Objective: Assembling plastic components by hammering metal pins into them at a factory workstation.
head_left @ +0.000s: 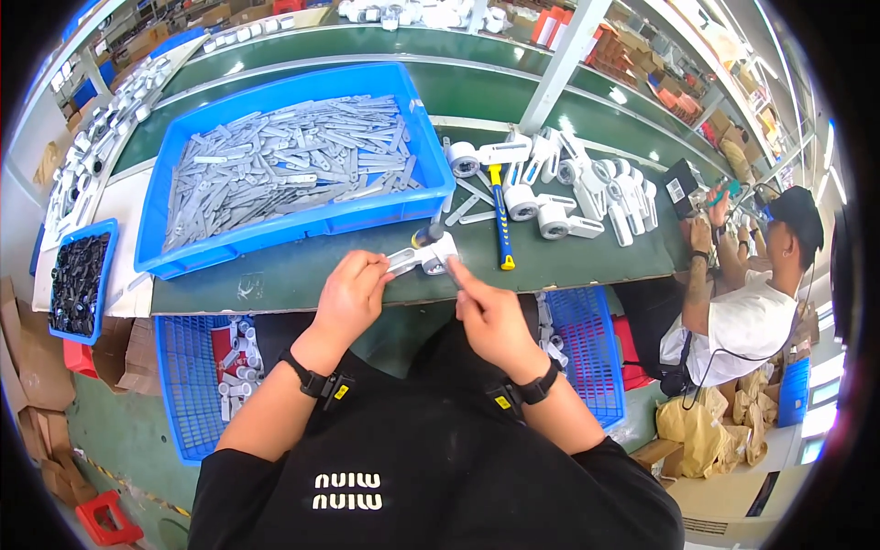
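Note:
On the near edge of the green bench lies a white plastic part [440, 253] with a round end and a slotted handle. My left hand [353, 289] pinches the handle end of it. Beside its round end is my right hand [495, 321], fingers curled and index finger reaching to the part's right edge; a thin greyish piece seems to show at the fingertips, too small to name. A short dark cylinder with a yellowish band [426, 236] stands against the part's far side. To the right lies a tool with a yellow-and-blue handle [502, 225], its upper end partly covered.
A big blue bin [293, 223] of flat grey strips stands behind my left hand. More white parts [555, 218] are heaped at right. Below the bench are blue baskets [183, 394]. A small blue tray [110, 240] holds black pieces. A co-worker [752, 312] works at right.

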